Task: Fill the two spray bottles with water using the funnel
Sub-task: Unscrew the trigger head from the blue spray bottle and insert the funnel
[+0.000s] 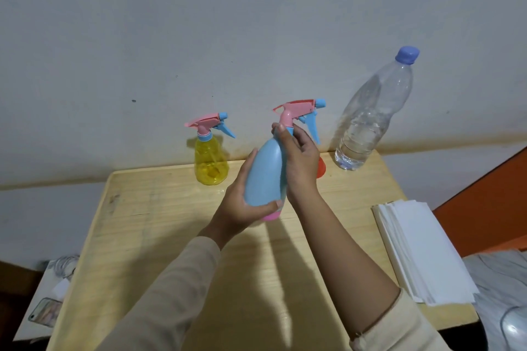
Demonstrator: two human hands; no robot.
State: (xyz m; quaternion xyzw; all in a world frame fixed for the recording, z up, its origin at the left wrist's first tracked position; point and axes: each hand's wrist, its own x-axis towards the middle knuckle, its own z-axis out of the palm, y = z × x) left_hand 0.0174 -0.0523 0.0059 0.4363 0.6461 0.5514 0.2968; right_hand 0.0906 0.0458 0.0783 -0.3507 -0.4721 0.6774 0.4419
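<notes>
**Hazards.**
- Yellow spray bottle [211, 164]: light, upright on the bench [159, 222]. A careless sweep of your arm could topple it.
- Blue spray bottle [266, 174]: likely to slip or drop if your grip slackens while you twist the head.
- Water bottle [362, 122]: tall, near the back edge, easily knocked.

**Positions.**
- Your left hand [239, 208] wraps the blue spray bottle's lower body.
- Your right hand [302, 162] clasps its neck, raised above the bench.
- Funnel [320, 168]: partly hidden just behind your right hand.

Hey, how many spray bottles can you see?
2. The yellow spray bottle stands at the back of the table; the blue spray bottle is held in front, left hand round its body, right hand at its neck.
</notes>
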